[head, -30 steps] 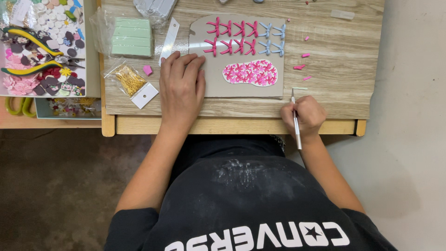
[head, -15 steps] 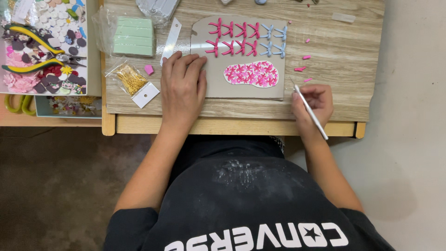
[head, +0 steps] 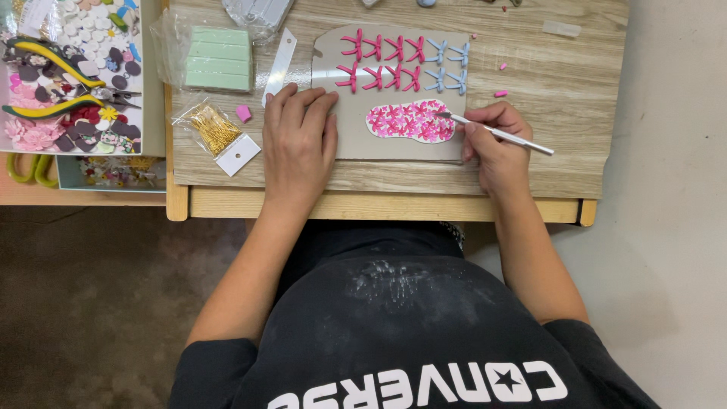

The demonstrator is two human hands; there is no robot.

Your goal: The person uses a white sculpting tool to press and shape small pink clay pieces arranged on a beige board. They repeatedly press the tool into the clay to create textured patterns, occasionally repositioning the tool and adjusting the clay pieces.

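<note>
My left hand [head: 297,144] lies flat, fingers together, on the left part of a grey work mat [head: 356,136] on the wooden table. My right hand [head: 492,144] grips a thin silver sculpting tool [head: 500,133] like a pen. Its tip touches the right end of an oval white clay slab [head: 411,121] covered with small pink flowers. Above the slab, two rows of small pink bows [head: 382,62] and light blue bows [head: 449,64] sit on the mat.
A green clay block [head: 219,58] in plastic, a small bag of gold pins [head: 214,130], a pink clay bit [head: 243,113] and a metal blade strip [head: 279,64] lie left of the mat. A tray of clay pieces with yellow-handled pliers [head: 53,83] stands far left. Pink crumbs [head: 500,93] lie at right.
My right hand has moved from the table's front edge up and left to the flowered slab, bringing the tool's tip onto it. My left hand has stayed on the mat.
</note>
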